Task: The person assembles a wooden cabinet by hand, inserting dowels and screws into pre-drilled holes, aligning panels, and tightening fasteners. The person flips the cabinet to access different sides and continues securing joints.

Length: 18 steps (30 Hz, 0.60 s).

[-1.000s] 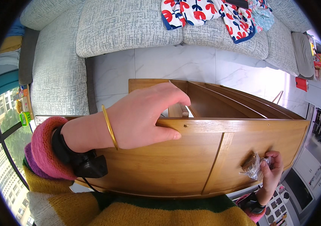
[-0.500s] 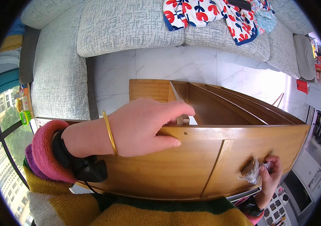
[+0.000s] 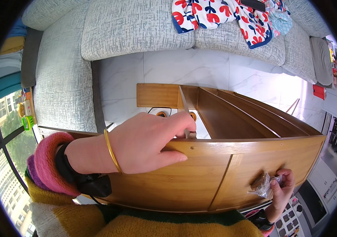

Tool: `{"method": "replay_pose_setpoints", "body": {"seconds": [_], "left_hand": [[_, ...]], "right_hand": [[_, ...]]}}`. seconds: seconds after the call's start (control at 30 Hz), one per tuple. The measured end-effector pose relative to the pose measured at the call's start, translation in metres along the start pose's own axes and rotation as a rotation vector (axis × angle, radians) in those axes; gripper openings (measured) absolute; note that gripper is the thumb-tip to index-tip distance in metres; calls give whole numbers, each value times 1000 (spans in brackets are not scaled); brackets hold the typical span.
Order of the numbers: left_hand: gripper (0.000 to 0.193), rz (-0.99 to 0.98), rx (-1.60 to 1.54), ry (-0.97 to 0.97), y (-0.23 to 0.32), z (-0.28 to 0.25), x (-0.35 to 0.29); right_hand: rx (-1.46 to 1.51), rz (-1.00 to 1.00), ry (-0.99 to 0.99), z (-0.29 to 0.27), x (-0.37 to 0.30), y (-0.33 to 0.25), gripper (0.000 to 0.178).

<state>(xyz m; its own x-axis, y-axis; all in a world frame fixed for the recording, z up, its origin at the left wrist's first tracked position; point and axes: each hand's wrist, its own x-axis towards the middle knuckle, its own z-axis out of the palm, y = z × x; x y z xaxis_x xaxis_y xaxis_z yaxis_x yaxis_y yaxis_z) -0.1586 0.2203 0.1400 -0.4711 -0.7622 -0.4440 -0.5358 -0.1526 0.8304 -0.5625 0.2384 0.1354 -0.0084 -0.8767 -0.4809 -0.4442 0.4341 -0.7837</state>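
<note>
A brown wooden cabinet frame (image 3: pixel 168 177) stands in front of me, its broad side panel facing my body. My left hand (image 3: pixel 144 138) hooks over the panel's top edge, thumb on the near face and fingers curled over the far side. By those fingertips shows a small pale wooden piece (image 3: pixel 191 134), mostly hidden. At the lower right, my right hand (image 3: pixel 282 187) pinches a crumpled clear plastic bag (image 3: pixel 264 189) against the panel. What the bag contains is too unclear to name.
Behind the frame, inner boards (image 3: pixel 235 110) run away to the right, with a flat wooden piece (image 3: pixel 156 94) at left. A grey sofa (image 3: pixel 137 31) bounds the far side, with a patterned blanket (image 3: pixel 216 15) on it. White shelving units stand at the right.
The cabinet's top edge sits slightly lower in view. My left hand has shifted a little down and left, its fingers curled further over the edge. My right hand and the bag have lowered slightly.
</note>
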Motion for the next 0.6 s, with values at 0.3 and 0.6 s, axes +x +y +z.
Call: {"method": "replay_pose_setpoints", "body": {"seconds": [0.3,0.6], "left_hand": [[38,8,72,13,-2,-1,-2],[32,31,157,-19,-2,-4,-1]], "right_hand": [[16,-6,-16,0,-1,0,44],[19,-44,-18,3,2,0,42]]}}
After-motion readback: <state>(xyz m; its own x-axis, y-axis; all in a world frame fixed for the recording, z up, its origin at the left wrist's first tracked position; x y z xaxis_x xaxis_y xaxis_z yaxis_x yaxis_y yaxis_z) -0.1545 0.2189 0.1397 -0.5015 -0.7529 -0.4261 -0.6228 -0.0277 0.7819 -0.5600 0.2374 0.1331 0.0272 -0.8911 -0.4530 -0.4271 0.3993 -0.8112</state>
